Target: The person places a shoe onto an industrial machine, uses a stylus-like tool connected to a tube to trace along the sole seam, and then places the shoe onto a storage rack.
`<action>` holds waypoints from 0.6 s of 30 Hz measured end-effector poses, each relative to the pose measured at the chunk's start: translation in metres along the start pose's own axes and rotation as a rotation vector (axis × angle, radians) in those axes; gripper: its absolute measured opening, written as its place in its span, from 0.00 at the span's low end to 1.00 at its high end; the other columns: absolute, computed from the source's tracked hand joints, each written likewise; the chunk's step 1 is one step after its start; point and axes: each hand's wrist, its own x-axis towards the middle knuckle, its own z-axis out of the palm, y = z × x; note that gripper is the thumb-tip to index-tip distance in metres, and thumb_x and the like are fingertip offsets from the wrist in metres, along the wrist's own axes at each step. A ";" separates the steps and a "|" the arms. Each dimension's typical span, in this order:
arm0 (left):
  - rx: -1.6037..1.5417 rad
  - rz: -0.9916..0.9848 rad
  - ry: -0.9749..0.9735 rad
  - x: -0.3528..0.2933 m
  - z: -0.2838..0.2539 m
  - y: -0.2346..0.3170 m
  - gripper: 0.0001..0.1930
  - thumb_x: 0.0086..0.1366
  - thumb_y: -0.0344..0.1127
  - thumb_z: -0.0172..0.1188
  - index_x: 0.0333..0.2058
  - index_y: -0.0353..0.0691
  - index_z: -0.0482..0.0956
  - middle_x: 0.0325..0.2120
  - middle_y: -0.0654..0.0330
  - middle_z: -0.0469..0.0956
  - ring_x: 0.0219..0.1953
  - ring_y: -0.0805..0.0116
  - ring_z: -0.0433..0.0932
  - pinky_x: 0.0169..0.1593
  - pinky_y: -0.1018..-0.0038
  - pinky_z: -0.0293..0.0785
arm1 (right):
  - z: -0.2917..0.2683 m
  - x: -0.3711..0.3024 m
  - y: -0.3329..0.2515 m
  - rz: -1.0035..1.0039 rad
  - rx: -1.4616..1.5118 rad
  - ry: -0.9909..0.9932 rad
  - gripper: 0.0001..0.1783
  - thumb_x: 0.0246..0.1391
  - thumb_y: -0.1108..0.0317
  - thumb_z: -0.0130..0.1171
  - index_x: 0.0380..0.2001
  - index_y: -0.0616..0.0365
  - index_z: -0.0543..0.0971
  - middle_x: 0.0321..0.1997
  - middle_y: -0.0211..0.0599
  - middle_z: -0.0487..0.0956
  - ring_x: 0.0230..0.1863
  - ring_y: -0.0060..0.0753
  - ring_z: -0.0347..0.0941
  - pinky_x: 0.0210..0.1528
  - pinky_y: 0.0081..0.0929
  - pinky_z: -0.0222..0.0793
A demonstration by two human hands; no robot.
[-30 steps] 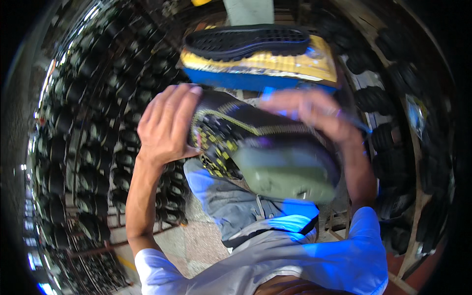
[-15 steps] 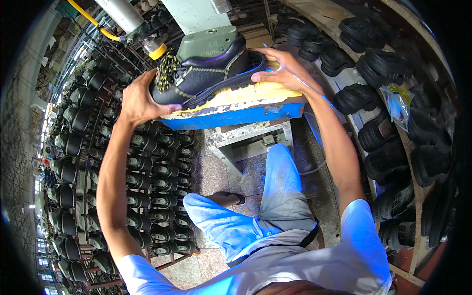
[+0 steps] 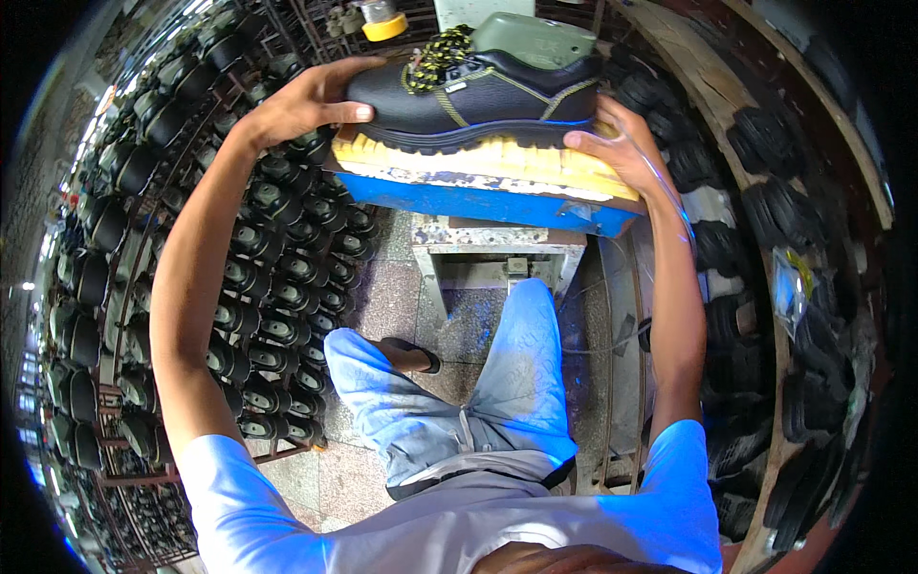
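A black leather safety shoe (image 3: 392,100) with yellow stitching and black-and-yellow laces rests on a worn yellow pad (image 3: 497,170). A green shoe last (image 3: 535,40) fills it and sticks up out of its collar. Under the upper runs a thick black sole (image 3: 426,141), its edge against the upper. My left hand (image 3: 311,100) grips the toe, thumb on the near side and fingers over the far side. At the heel, my right hand (image 3: 626,153) is wrapped around the back end, thumb near the sole edge; its fingertips are partly hidden.
The pad tops a blue block (image 3: 440,199) on a metal stand (image 3: 499,235). Above the laces hangs a yellow-ringed cylinder (image 3: 384,27). Racks of lasted shoes (image 3: 258,277) fill the left. Wooden shelves of black soles (image 3: 784,212) line the right, with a plastic bag (image 3: 792,287) among them.
The sole's heel end, which stood apart from the upper, now lies up against it. My left hand has moved higher on the toe. The head view has shifted, moving everything in the picture.
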 end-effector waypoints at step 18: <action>0.507 -0.066 0.033 0.000 0.001 0.013 0.40 0.66 0.56 0.64 0.69 0.39 0.63 0.36 0.53 0.80 0.34 0.70 0.81 0.42 0.66 0.81 | -0.001 0.006 0.000 0.026 -0.107 0.004 0.46 0.44 0.56 0.79 0.62 0.69 0.70 0.62 0.53 0.75 0.63 0.40 0.72 0.67 0.35 0.64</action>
